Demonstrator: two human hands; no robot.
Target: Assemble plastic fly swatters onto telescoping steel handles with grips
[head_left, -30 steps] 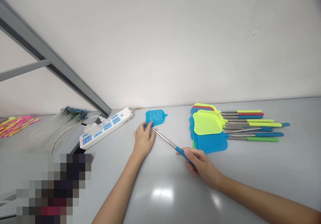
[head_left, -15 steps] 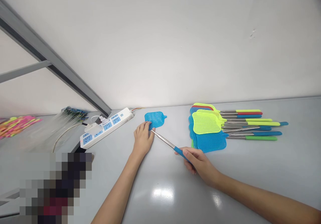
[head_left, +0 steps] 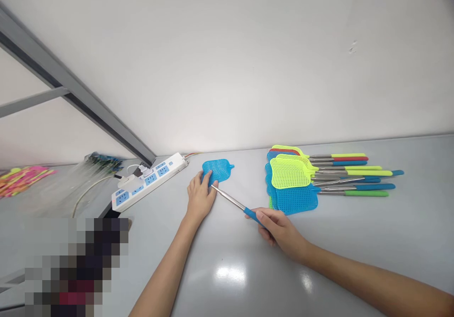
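Observation:
A loose blue perforated fly swatter head (head_left: 220, 169) lies flat on the grey table, its short stub pointing right. My left hand (head_left: 200, 195) rests beside it, fingers apart, with fingertips touching its left edge. In my right hand (head_left: 278, 227) is a fly swatter handle, a metal rod (head_left: 229, 197) with a blue grip, held at a slant. The rod's bare tip is close to my left thumb; whether they touch I cannot tell. To the right lies a pile of fly swatters (head_left: 291, 172) with yellow, blue, red and green parts, handles pointing right.
A white power strip (head_left: 151, 182) with plugs and cables lies left of my left hand. Further left are clear plastic bags (head_left: 81, 177) and a heap of pink, orange and yellow pieces (head_left: 24, 180). A grey metal frame (head_left: 71, 80) rises there. A wall (head_left: 248, 71) stands behind the table.
My left fingers have spread slightly, with one reaching further onto the blue head. My right hand still holds the handle almost unchanged. The whole view has shifted a little.

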